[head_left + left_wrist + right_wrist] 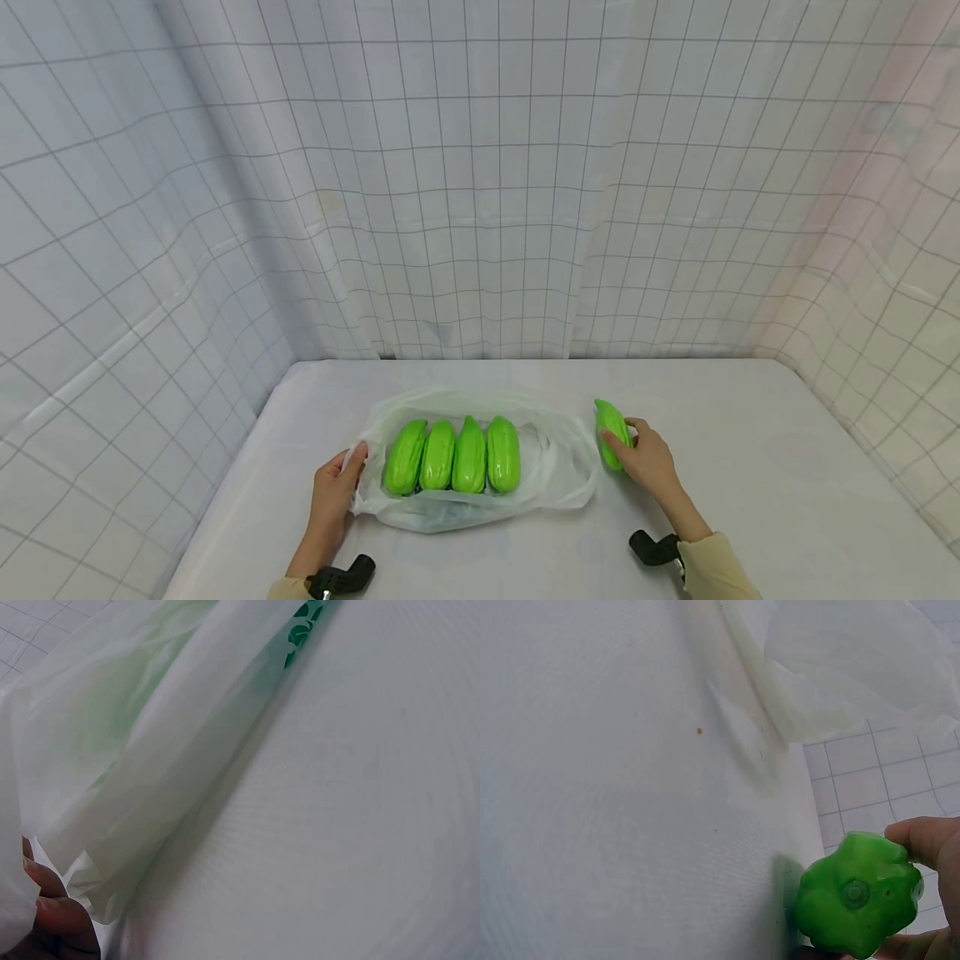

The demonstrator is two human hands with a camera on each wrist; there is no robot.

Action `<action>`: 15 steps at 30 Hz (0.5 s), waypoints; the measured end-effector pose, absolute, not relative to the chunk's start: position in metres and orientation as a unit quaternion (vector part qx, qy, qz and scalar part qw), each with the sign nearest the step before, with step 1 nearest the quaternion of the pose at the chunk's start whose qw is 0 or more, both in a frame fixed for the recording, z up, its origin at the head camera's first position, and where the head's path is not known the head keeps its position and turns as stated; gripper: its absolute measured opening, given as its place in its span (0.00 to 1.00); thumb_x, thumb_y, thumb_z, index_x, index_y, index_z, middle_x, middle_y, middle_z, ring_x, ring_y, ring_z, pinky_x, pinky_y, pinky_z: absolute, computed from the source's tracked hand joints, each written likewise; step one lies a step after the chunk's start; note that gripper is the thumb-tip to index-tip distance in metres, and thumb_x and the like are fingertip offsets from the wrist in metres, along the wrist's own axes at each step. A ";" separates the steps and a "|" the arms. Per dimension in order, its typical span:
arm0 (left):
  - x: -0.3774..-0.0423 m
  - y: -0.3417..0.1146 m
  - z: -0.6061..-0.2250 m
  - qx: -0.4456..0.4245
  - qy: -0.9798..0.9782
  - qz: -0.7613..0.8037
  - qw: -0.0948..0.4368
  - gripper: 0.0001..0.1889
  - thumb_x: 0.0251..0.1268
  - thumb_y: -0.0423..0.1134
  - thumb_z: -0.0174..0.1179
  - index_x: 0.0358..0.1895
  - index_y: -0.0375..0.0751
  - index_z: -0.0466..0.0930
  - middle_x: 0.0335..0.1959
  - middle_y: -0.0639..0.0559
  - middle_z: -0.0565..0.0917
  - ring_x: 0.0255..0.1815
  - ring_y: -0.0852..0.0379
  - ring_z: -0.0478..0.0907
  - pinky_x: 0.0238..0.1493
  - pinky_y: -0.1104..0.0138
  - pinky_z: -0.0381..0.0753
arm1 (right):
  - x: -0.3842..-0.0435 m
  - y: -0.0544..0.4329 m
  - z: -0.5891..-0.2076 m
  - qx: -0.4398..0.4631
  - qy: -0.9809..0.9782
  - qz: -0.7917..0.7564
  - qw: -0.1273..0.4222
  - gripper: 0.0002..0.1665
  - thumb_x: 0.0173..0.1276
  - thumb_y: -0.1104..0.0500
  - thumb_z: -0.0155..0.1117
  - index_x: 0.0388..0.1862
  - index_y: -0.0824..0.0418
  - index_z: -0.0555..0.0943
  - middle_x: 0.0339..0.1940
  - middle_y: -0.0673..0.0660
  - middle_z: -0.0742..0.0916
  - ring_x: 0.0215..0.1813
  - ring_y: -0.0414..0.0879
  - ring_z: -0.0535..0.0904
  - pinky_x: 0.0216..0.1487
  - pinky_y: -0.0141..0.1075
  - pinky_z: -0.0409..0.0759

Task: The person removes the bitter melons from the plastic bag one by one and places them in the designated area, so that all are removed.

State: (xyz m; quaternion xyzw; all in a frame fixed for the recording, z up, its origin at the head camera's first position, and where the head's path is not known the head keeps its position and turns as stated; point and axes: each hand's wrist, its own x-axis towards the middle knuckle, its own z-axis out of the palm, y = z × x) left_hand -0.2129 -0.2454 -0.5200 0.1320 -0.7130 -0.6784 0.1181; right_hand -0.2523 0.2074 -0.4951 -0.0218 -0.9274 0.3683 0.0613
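A translucent white plastic bag (pixel 555 475) lies spread on the table with its opening upward. Several glossy green ridged gourds (pixel 470 457) sit side by side in its left and middle part. My left hand (pixel 333 492) pinches the bag's left edge; in the left wrist view its fingers (pixel 64 919) show beside the bag film (pixel 172 750). To the right of the bag, my right hand (pixel 648 458) grips another green gourd (pixel 611 429) between thumb and fingers. The right wrist view shows this gourd (pixel 859 896) end-on, with lobed sides and a small round knob.
The white table (pixel 772 467) extends to both sides of the bag. White grid-patterned curtains (pixel 480 208) hang behind it and at both sides. A black wrist camera (pixel 345 575) is worn on the left wrist, another black camera (pixel 652 548) on the right.
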 end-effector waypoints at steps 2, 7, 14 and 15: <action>-0.213 -0.245 -0.520 0.133 -0.713 -0.678 0.119 0.21 0.64 0.55 0.59 0.34 0.36 0.79 0.17 0.54 0.71 0.21 0.60 0.70 0.22 0.69 0.70 | -0.252 0.208 -0.495 -0.023 -0.927 0.370 0.060 0.39 0.67 0.43 0.59 0.60 0.75 0.67 0.39 0.67 0.81 0.36 0.54 0.77 0.33 0.44 0.74; -0.214 -0.245 -0.521 0.136 -0.713 -0.678 0.118 0.21 0.64 0.55 0.59 0.33 0.37 0.79 0.17 0.54 0.71 0.21 0.60 0.70 0.22 0.69 0.70 | -0.252 0.208 -0.495 -0.024 -0.925 0.374 0.054 0.41 0.67 0.42 0.59 0.61 0.76 0.66 0.40 0.68 0.81 0.37 0.55 0.77 0.33 0.45 0.74; -0.213 -0.246 -0.520 0.140 -0.713 -0.677 0.116 0.21 0.64 0.55 0.60 0.34 0.37 0.80 0.18 0.54 0.71 0.22 0.60 0.70 0.23 0.69 0.70 | -0.252 0.208 -0.497 -0.025 -0.926 0.373 0.054 0.42 0.68 0.42 0.58 0.61 0.77 0.65 0.43 0.71 0.80 0.41 0.58 0.78 0.38 0.49 0.75; -0.213 -0.246 -0.520 0.140 -0.713 -0.677 0.115 0.21 0.64 0.55 0.60 0.34 0.37 0.80 0.18 0.54 0.71 0.22 0.60 0.70 0.23 0.69 0.70 | -0.252 0.208 -0.497 -0.025 -0.925 0.375 0.054 0.42 0.68 0.42 0.58 0.61 0.77 0.65 0.44 0.71 0.80 0.41 0.58 0.77 0.38 0.49 0.75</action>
